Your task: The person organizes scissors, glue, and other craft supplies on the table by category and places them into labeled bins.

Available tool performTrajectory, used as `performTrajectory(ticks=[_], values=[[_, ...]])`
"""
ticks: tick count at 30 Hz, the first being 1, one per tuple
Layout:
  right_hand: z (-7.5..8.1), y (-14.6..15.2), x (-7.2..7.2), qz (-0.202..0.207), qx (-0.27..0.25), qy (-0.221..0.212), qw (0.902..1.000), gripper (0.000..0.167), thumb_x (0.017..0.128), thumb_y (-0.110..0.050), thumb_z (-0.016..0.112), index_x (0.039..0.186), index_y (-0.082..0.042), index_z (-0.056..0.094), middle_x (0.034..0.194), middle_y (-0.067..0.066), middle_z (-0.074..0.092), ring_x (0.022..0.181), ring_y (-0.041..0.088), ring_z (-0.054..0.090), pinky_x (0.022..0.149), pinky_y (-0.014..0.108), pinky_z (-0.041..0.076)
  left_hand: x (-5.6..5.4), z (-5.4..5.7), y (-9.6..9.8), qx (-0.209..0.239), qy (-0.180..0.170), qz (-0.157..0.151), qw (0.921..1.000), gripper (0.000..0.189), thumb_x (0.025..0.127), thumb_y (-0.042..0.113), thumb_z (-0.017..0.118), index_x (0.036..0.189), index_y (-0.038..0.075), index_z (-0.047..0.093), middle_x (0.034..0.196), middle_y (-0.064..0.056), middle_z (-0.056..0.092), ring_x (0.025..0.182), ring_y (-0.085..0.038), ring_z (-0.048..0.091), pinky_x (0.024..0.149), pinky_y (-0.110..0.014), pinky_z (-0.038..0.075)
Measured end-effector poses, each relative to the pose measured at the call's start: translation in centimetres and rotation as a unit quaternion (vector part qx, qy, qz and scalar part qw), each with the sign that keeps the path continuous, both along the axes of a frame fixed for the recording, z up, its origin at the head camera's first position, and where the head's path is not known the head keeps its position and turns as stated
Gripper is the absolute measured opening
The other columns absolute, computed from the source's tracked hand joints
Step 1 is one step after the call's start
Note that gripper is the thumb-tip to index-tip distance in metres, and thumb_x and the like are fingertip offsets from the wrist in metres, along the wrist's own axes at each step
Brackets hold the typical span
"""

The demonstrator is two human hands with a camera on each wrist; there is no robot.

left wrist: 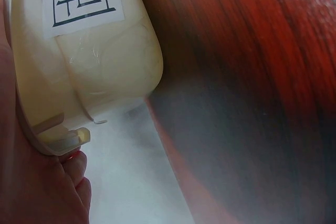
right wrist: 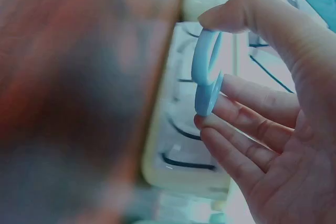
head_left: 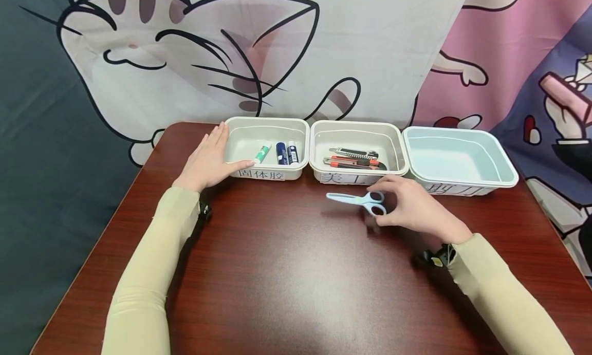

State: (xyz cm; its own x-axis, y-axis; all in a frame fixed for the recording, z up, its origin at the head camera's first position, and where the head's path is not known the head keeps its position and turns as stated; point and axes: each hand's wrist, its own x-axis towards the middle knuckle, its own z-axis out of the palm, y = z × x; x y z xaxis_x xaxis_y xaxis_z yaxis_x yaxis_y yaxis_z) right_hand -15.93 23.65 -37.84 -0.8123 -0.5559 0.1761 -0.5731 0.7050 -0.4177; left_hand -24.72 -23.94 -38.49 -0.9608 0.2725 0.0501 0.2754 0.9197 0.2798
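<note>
Light blue scissors hang just above the table in front of the middle bin, blades pointing left. My right hand pinches their handle loops between thumb and fingers; the right wrist view shows the blue handles held edge-on. At the left end of the row, my left hand rests on the rim of the left bin, fingers along its side and thumb at the front edge. In that bin lie a green glue stick and two dark blue glue sticks. The left wrist view shows the bin's labelled front.
The middle bin holds several utility knives. A pale blue-tinted bin stands at the right end of the row. All carry paper labels. Behind the dark red table hangs a cat-printed curtain.
</note>
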Motion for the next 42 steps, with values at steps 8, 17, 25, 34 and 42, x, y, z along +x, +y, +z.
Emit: performTrajectory(ticks=[8,17,25,34,42], values=[[3.1,1.4,0.3,-0.044,-0.054,0.045,0.9966,0.053,0.065,-0.013,0.092,0.115,-0.013,0.076,0.108,-0.005,0.066,0.09,0.014,0.058,0.077,0.026,0.045,0.1,0.1,0.1,0.001,0.001,0.001,1.0,0.124,0.085,0.083,0.051,0.161,-0.002,0.003,0.168,-0.017,0.004,0.155,-0.026,0.0,0.124,-0.037,-0.002],[5.5,4.2,-0.1,-0.089,-0.084,0.097,0.9877,0.062,0.061,-0.008,0.095,0.119,-0.012,0.076,0.113,-0.002,0.069,0.097,0.017,0.062,0.08,0.015,0.039,0.0,0.2,0.1,-0.001,0.002,-0.001,1.0,0.124,0.085,0.083,0.051,0.161,-0.003,0.003,0.168,-0.019,0.004,0.155,-0.027,0.0,0.124,-0.038,-0.002],[6.6,7.0,-1.1,-0.143,-0.08,0.103,0.9812,0.063,0.063,-0.01,0.096,0.123,-0.008,0.075,0.117,0.007,0.066,0.097,0.005,0.053,0.082,0.011,0.034,0.0,0.1,0.1,0.0,0.003,0.001,1.0,0.124,0.085,0.084,0.052,0.161,-0.002,0.004,0.168,-0.017,0.004,0.155,-0.027,0.0,0.124,-0.039,0.0],[7.2,9.9,-2.6,-0.194,-0.073,0.086,0.9746,0.06,0.067,-0.011,0.096,0.124,-0.009,0.074,0.111,0.007,0.064,0.093,-0.006,0.05,0.078,0.009,0.033,0.1,0.1,0.1,-0.002,0.006,-0.001,1.0,0.124,0.085,0.083,0.053,0.161,-0.004,0.006,0.168,-0.019,0.006,0.154,-0.031,0.005,0.124,-0.041,0.002],[7.6,13.0,-4.1,-0.266,-0.041,0.052,0.9615,0.059,0.071,-0.021,0.094,0.125,-0.009,0.073,0.108,0.015,0.065,0.082,-0.016,0.043,0.072,0.016,0.033,0.0,-0.1,0.0,-0.006,0.005,-0.003,1.0,0.124,0.085,0.084,0.05,0.161,-0.003,0.004,0.168,-0.019,0.004,0.155,-0.029,0.001,0.124,-0.044,0.003]])
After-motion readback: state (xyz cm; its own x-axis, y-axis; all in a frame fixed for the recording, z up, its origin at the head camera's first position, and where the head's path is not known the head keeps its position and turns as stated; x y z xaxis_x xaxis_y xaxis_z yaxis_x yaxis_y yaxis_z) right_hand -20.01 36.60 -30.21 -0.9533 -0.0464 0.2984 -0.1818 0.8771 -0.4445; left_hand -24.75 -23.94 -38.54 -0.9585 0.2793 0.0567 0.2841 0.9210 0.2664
